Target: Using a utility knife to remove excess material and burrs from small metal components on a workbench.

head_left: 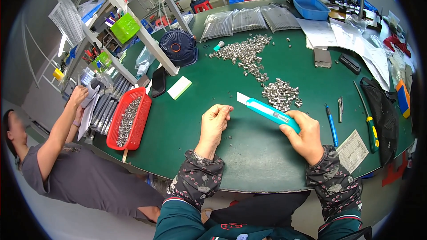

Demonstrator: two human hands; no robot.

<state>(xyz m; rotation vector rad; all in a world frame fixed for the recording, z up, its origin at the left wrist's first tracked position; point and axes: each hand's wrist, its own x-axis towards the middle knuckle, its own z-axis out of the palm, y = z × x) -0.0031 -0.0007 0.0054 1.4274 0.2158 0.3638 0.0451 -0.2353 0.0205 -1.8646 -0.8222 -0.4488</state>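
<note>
Head view: right hand grips a teal plastic utility knife, left hand pinches one small metal sleeve; heaped loose silver sleeves at frame centre look unworked.

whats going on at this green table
A person seated at the green table holds a teal utility knife with its blade out in the right hand. The left hand pinches a small metal piece, too small to make out. Piles of small silver metal rings lie ahead. At the left, another person handles papers beside a red basket of parts.
</note>
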